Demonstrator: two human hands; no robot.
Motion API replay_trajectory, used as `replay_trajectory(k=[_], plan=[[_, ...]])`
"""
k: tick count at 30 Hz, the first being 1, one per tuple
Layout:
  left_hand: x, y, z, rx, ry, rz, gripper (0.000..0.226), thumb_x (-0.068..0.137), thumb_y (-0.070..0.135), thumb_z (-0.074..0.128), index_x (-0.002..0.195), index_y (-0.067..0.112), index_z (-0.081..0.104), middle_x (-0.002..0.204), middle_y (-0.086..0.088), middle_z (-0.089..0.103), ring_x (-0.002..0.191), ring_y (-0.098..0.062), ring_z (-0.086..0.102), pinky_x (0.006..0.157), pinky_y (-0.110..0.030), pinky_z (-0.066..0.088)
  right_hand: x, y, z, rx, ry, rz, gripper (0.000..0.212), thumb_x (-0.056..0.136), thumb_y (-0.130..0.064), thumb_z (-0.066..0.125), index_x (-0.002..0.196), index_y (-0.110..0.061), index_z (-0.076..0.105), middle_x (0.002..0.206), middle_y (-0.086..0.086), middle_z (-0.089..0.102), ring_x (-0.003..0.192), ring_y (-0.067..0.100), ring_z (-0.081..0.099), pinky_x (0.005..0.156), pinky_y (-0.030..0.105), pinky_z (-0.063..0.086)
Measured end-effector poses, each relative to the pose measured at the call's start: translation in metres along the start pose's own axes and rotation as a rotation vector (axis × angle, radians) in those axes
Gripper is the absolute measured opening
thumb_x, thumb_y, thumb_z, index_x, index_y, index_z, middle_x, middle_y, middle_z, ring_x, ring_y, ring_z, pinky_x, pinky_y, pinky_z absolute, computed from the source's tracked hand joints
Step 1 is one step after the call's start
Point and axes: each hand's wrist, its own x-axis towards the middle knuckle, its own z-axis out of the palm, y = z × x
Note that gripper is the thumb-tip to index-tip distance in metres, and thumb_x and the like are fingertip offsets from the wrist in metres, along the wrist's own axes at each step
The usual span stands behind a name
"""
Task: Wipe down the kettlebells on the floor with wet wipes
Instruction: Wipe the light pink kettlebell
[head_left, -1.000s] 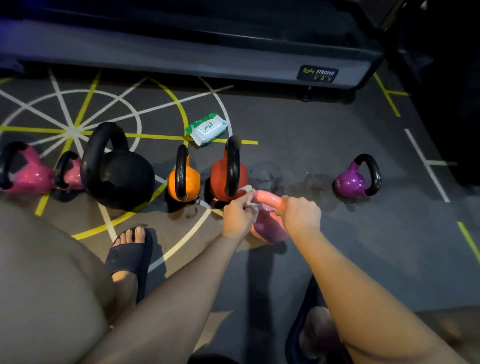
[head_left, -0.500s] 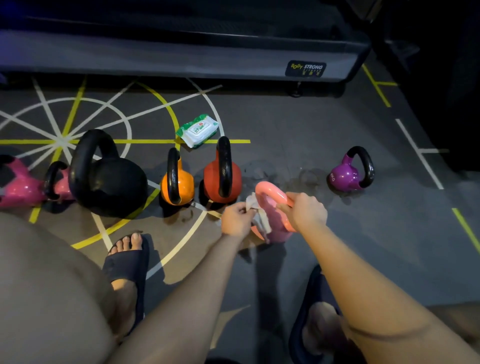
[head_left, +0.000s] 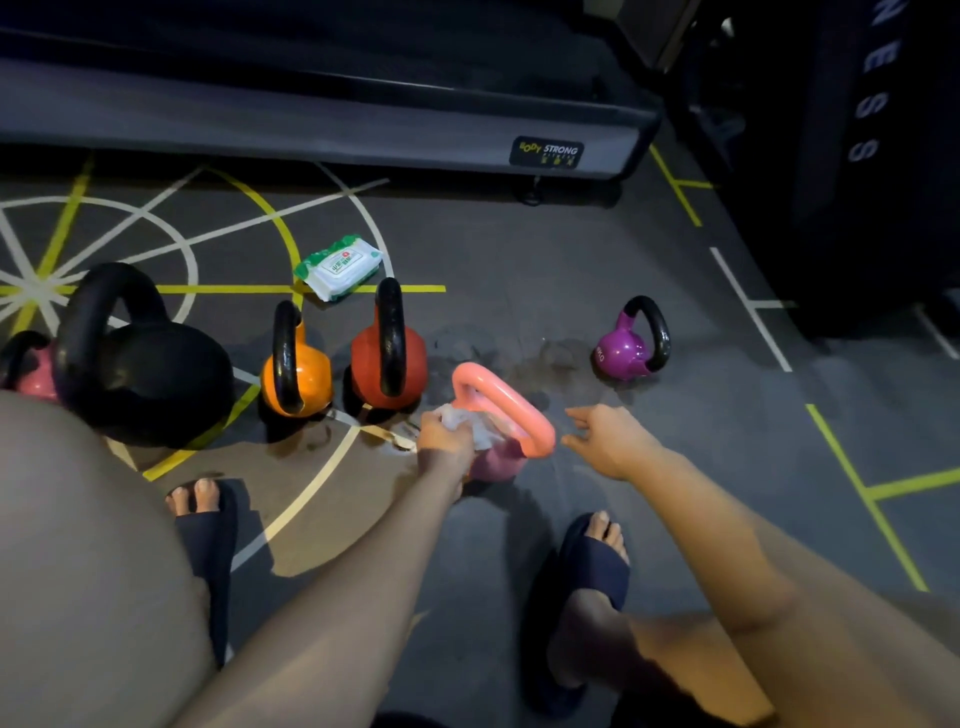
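A pink kettlebell (head_left: 503, 410) stands on the dark floor just ahead of my feet. My left hand (head_left: 445, 440) grips a crumpled white wet wipe (head_left: 470, 423) against the kettlebell, under its handle. My right hand (head_left: 605, 439) hovers just right of the handle, fingers loosely spread, holding nothing. In a row to the left stand a red kettlebell (head_left: 387, 353), an orange kettlebell (head_left: 295, 371), a large black kettlebell (head_left: 140, 358) and a magenta kettlebell (head_left: 28, 371) partly hidden behind my knee. A small purple kettlebell (head_left: 631, 345) stands apart at the right.
A green-and-white pack of wet wipes (head_left: 340, 266) lies on the floor behind the row. A treadmill deck (head_left: 311, 122) runs across the back, and a dark machine (head_left: 857, 156) fills the right. Damp patches (head_left: 519, 353) mark the floor. My feet are in dark slides (head_left: 592, 566).
My right hand has let go of the pink kettlebell's handle and pulled a little to the right. The kettlebell now stands upright; my left hand still holds the wipe on it.
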Motion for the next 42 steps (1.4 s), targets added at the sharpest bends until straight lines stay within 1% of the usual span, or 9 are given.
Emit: replay_trajectory(k=[9, 11, 14, 18, 22, 26, 30, 36, 42], plan=[[-0.04, 0.012, 0.019, 0.362, 0.026, 0.571, 0.01, 0.094, 0.011, 0.065, 0.09, 0.018, 0.06, 0.083, 0.0, 0.059, 0.078, -0.016, 0.055, 0.072, -0.022, 0.037, 0.023, 0.006, 0.034, 0.285, 0.043, -0.058, 0.015, 0.088, -0.037, 0.07, 0.099, -0.031, 0.077, 0.083, 0.003, 0.073, 0.069, 0.018, 0.059, 0.069, 0.034, 0.05], [-0.041, 0.015, 0.019, 0.471, -0.052, 0.581, 0.011, 0.099, 0.015, 0.06, 0.107, 0.018, 0.067, 0.09, 0.003, 0.059, 0.082, -0.017, 0.055, 0.068, -0.017, 0.033, 0.03, 0.013, 0.032, 0.299, 0.031, -0.077, 0.015, 0.085, -0.039, 0.075, 0.097, -0.032, 0.079, 0.081, 0.005, 0.073, 0.064, 0.017, 0.053, 0.066, 0.034, 0.049], [-0.032, 0.003, 0.022, 0.708, -0.192, 0.552, 0.03, 0.102, 0.019, 0.052, 0.13, 0.017, 0.063, 0.127, -0.01, 0.066, 0.124, -0.033, 0.053, 0.095, -0.02, 0.04, 0.035, 0.018, 0.033, 0.336, 0.019, -0.116, 0.014, 0.086, -0.037, 0.074, 0.099, -0.035, 0.079, 0.085, 0.003, 0.075, 0.075, 0.02, 0.063, 0.075, 0.036, 0.053], [-0.017, -0.022, 0.028, 0.904, -0.297, 0.68, 0.019, 0.098, 0.032, 0.059, 0.112, 0.029, 0.071, 0.114, 0.008, 0.074, 0.121, -0.015, 0.059, 0.125, -0.037, -0.001, 0.037, 0.025, 0.037, 0.296, 0.056, -0.189, 0.016, 0.091, -0.036, 0.07, 0.105, -0.03, 0.077, 0.085, -0.002, 0.075, 0.081, 0.018, 0.067, 0.078, 0.036, 0.054], [-0.015, -0.038, 0.043, 0.856, -0.259, 0.648, 0.025, 0.091, 0.027, 0.056, 0.111, 0.028, 0.071, 0.106, 0.007, 0.076, 0.111, -0.022, 0.067, 0.117, -0.066, 0.015, 0.034, 0.026, 0.041, 0.262, 0.107, -0.217, 0.016, 0.093, -0.035, 0.067, 0.105, -0.028, 0.076, 0.082, 0.0, 0.073, 0.078, 0.02, 0.065, 0.075, 0.036, 0.053], [-0.024, -0.027, 0.045, 0.692, -0.271, 0.469, 0.039, 0.085, 0.03, 0.043, 0.111, 0.029, 0.071, 0.105, 0.005, 0.077, 0.114, -0.03, 0.063, 0.116, -0.064, 0.02, 0.032, 0.022, 0.042, 0.237, 0.124, -0.182, 0.018, 0.093, -0.039, 0.066, 0.109, -0.035, 0.075, 0.083, 0.001, 0.072, 0.079, 0.024, 0.065, 0.075, 0.037, 0.054], [-0.016, -0.034, 0.037, 0.539, -0.375, 0.427, 0.036, 0.086, 0.04, 0.047, 0.116, 0.041, 0.066, 0.107, 0.015, 0.075, 0.112, -0.018, 0.067, 0.113, -0.062, 0.033, 0.03, 0.018, 0.037, 0.242, 0.096, -0.171, 0.02, 0.094, -0.034, 0.068, 0.11, -0.027, 0.076, 0.091, 0.006, 0.076, 0.082, 0.023, 0.067, 0.079, 0.04, 0.054], [-0.041, -0.022, 0.034, 1.019, -0.323, 0.607, 0.046, 0.099, 0.008, 0.043, 0.136, 0.032, 0.054, 0.139, 0.01, 0.059, 0.142, -0.025, 0.037, 0.122, -0.062, -0.005, 0.026, 0.015, 0.041, 0.282, 0.121, -0.148, 0.019, 0.094, -0.034, 0.067, 0.11, -0.03, 0.076, 0.087, 0.0, 0.074, 0.071, 0.012, 0.06, 0.069, 0.032, 0.05], [-0.037, -0.025, 0.036, 1.267, -0.259, 0.689, 0.048, 0.111, 0.029, 0.025, 0.158, 0.02, 0.027, 0.162, -0.001, 0.033, 0.157, -0.028, 0.003, 0.111, -0.05, -0.031, 0.029, 0.016, 0.039, 0.275, 0.095, -0.163, 0.025, 0.094, -0.038, 0.067, 0.115, -0.028, 0.075, 0.097, 0.002, 0.076, 0.091, 0.018, 0.068, 0.085, 0.041, 0.055]])
